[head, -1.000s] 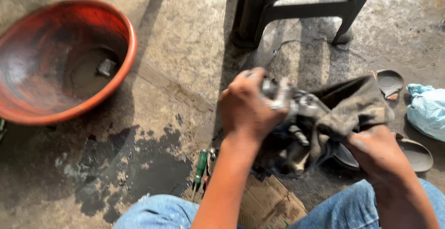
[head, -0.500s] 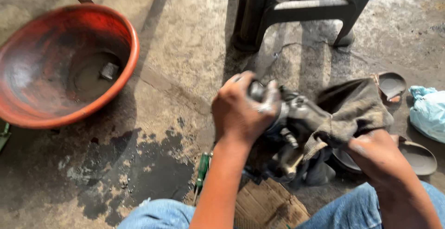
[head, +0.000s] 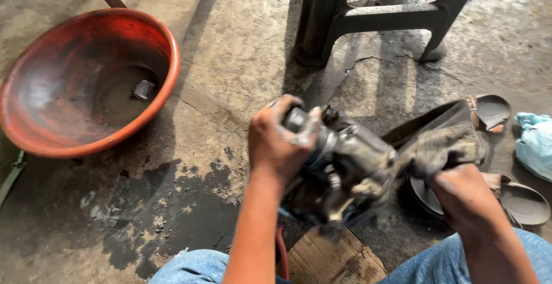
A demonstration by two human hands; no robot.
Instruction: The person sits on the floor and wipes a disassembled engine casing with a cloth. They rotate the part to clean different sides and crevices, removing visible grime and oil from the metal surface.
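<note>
Now your left hand [head: 276,146] has slid from the top of the greasy metal part [head: 351,163] round to its near end and is clenched about the cylindrical tip, so the grey body shows bare between your hands. Your right hand [head: 468,197] keeps the dirty rag [head: 443,140] bunched against the part's far side. That looks like wiping moving on to a fresh face. Far to your left sits the orange basin [head: 167,71] on the floor.
</note>
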